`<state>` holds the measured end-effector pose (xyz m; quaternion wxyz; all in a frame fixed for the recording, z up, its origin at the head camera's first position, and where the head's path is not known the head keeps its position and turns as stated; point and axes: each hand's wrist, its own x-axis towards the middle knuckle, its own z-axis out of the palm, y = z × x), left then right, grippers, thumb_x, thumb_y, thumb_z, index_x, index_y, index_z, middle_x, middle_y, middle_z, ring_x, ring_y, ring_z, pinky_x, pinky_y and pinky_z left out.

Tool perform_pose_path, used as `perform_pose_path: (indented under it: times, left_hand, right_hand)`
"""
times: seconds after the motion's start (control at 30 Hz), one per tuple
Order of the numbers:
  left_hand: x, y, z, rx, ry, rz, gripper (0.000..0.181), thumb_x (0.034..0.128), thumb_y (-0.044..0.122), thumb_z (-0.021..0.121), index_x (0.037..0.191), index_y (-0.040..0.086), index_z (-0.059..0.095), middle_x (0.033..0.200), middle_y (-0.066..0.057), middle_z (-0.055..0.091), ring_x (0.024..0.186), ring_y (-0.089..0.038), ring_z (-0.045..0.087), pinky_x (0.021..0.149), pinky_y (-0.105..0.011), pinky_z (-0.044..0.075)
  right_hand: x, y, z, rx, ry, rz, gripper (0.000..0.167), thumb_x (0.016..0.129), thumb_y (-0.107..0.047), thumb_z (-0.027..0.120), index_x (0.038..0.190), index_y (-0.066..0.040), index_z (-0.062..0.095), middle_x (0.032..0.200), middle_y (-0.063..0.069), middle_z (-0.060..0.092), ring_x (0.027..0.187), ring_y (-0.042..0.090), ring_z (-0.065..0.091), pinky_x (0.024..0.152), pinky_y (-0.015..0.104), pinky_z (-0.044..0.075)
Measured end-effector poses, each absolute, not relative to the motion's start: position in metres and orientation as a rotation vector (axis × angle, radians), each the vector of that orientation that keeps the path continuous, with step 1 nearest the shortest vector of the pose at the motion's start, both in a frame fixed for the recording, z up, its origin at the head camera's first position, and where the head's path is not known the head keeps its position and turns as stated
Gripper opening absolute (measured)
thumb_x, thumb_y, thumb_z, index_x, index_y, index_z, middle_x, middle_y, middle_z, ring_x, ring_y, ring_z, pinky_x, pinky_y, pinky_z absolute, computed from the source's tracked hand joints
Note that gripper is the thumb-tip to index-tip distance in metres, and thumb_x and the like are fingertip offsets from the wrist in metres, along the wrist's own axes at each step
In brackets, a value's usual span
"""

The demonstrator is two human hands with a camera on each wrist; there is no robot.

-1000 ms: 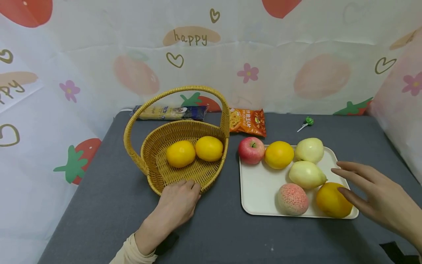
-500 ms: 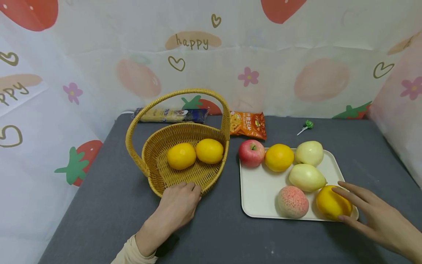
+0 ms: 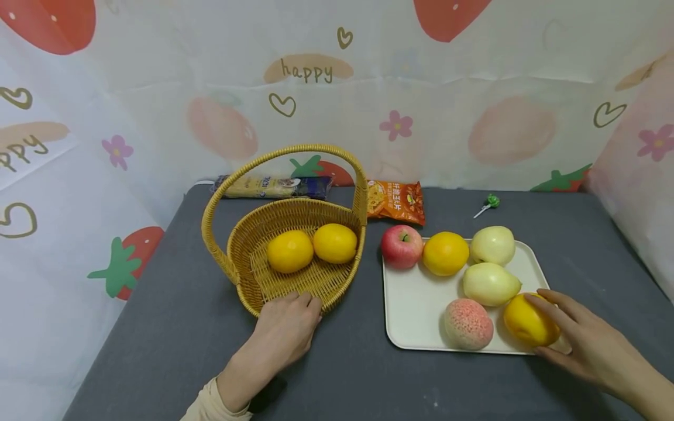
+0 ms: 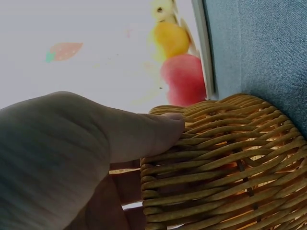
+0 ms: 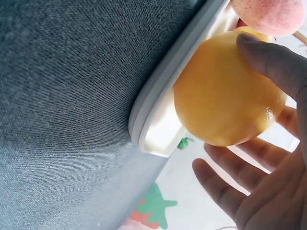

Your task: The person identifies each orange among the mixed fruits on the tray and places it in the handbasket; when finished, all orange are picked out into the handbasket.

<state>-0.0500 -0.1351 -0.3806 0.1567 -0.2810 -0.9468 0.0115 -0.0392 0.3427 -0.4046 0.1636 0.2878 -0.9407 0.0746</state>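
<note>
My left hand (image 3: 288, 327) grips the near rim of a yellow wicker basket (image 3: 301, 204), the thumb outside and the fingers over the inner side. Inside the basket lie two yellow-orange oranges (image 3: 290, 251). At the right, my right hand (image 3: 590, 339) holds another orange (image 5: 225, 91) at the near right corner of a white tray (image 3: 416, 316). Its thumb presses one side and its fingers curve round the other. Also on the tray are a speckled pink peach (image 3: 468, 324), two pale green fruits (image 3: 491, 284), a further orange (image 3: 445, 254) and a red apple (image 3: 402, 247) at the corner.
Behind the basket lies a long noodle-like packet (image 3: 274, 187). An orange snack bag (image 3: 396, 202) sits between basket and tray at the back. A green lollipop (image 3: 492, 201) lies beyond the tray. A printed cloth (image 3: 442, 76) hangs behind the grey table (image 3: 158, 351).
My right hand has come down and left onto the near right orange, closing its thumb and fingers round it; the orange has shifted slightly. My left hand stays on the basket rim.
</note>
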Motion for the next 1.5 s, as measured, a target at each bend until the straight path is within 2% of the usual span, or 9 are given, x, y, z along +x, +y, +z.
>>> perform_pose_path:
  times: [0.2, 0.27, 0.37, 0.5, 0.7, 0.83, 0.93, 1.13, 1.5]
  left_hand:
    - [-0.049, -0.135, -0.381, -0.806, -2.707, 0.023, 0.023, 0.0847, 0.021, 0.074, 0.071, 0.014, 0.057, 0.063, 0.001, 0.053, 0.054, -0.014, 0.05, 0.047, -0.027, 0.04]
    - [-0.049, -0.135, -0.382, -0.806, -2.704, 0.026, 0.023, 0.0848, 0.021, 0.074, 0.072, 0.013, 0.058, 0.064, 0.001, 0.053, 0.055, -0.014, 0.05, 0.047, -0.027, 0.04]
    - [-0.048, -0.135, -0.382, -0.807, -2.702, 0.031, 0.023, 0.0849, 0.021, 0.074, 0.071, 0.013, 0.057, 0.063, 0.001, 0.053, 0.055, -0.014, 0.05, 0.047, -0.027, 0.04]
    - [-0.049, -0.136, -0.382, -0.805, -2.701, 0.037, 0.023, 0.0844, 0.021, 0.075, 0.071, 0.014, 0.057, 0.063, 0.001, 0.053, 0.054, -0.014, 0.05, 0.046, -0.027, 0.04]
    - [-0.049, -0.136, -0.383, -0.804, -2.699, 0.03, 0.023, 0.0841, 0.021, 0.075, 0.071, 0.014, 0.058, 0.063, 0.001, 0.054, 0.054, -0.014, 0.05, 0.046, -0.027, 0.04]
    - [-0.049, -0.135, -0.383, -0.803, -2.703, 0.025, 0.022, 0.0842, 0.021, 0.075, 0.072, 0.014, 0.058, 0.064, 0.001, 0.054, 0.055, -0.014, 0.051, 0.046, -0.027, 0.04]
    - [-0.049, -0.135, -0.383, -0.803, -2.703, 0.022, 0.022, 0.0847, 0.021, 0.074, 0.072, 0.014, 0.058, 0.064, 0.001, 0.053, 0.055, -0.014, 0.05, 0.046, -0.027, 0.04]
    - [-0.049, -0.135, -0.381, -0.804, -2.709, 0.019, 0.022, 0.0849, 0.021, 0.074, 0.072, 0.014, 0.058, 0.064, 0.001, 0.053, 0.055, -0.014, 0.05, 0.047, -0.027, 0.041]
    - [-0.049, -0.136, -0.382, -0.803, -2.703, 0.028, 0.022, 0.0839, 0.021, 0.075, 0.072, 0.014, 0.058, 0.064, 0.001, 0.054, 0.056, -0.015, 0.052, 0.048, -0.028, 0.042]
  right_hand:
    - [-0.037, 0.339, -0.404, 0.757, -2.705, 0.212, 0.091, 0.047, -0.036, 0.095, 0.127, -0.014, 0.059, 0.118, 0.008, 0.059, 0.088, 0.021, 0.056, 0.062, 0.04, 0.055]
    - [-0.036, 0.338, -0.401, 0.736, -2.69, 0.235, 0.089, 0.046, -0.036, 0.095, 0.124, -0.013, 0.06, 0.115, 0.007, 0.059, 0.087, 0.019, 0.055, 0.059, 0.037, 0.053]
    - [-0.035, 0.335, -0.394, 0.707, -2.658, 0.281, 0.087, 0.047, -0.041, 0.094, 0.123, -0.014, 0.062, 0.114, 0.004, 0.06, 0.085, 0.012, 0.051, 0.061, 0.022, 0.05]
    - [-0.037, 0.327, -0.379, 0.695, -2.603, 0.332, 0.086, 0.054, -0.05, 0.091, 0.127, -0.014, 0.063, 0.115, 0.003, 0.06, 0.088, 0.003, 0.047, 0.071, 0.005, 0.043]
    - [-0.041, 0.299, -0.354, 0.732, -2.553, 0.392, 0.082, 0.073, -0.069, 0.07, 0.131, -0.011, 0.06, 0.12, 0.005, 0.06, 0.096, 0.009, 0.05, 0.085, 0.003, 0.038]
    - [-0.046, 0.276, -0.343, 0.8, -2.523, 0.388, 0.081, 0.084, -0.074, 0.046, 0.132, -0.011, 0.059, 0.122, 0.006, 0.059, 0.096, 0.012, 0.054, 0.085, 0.006, 0.041]
    - [-0.049, 0.262, -0.338, 0.85, -2.511, 0.37, 0.08, 0.086, -0.073, 0.042, 0.134, -0.012, 0.058, 0.124, 0.008, 0.059, 0.095, 0.015, 0.056, 0.078, 0.016, 0.047]
    - [-0.058, 0.239, -0.329, 0.943, -2.464, 0.36, 0.074, 0.089, -0.069, 0.04, 0.134, -0.012, 0.057, 0.126, 0.008, 0.058, 0.095, 0.018, 0.056, 0.067, 0.031, 0.051]
    - [-0.087, 0.189, -0.313, 1.163, -2.388, 0.385, 0.066, 0.093, -0.061, 0.042, 0.136, -0.013, 0.053, 0.125, 0.014, 0.057, 0.097, 0.024, 0.062, 0.072, 0.037, 0.054]
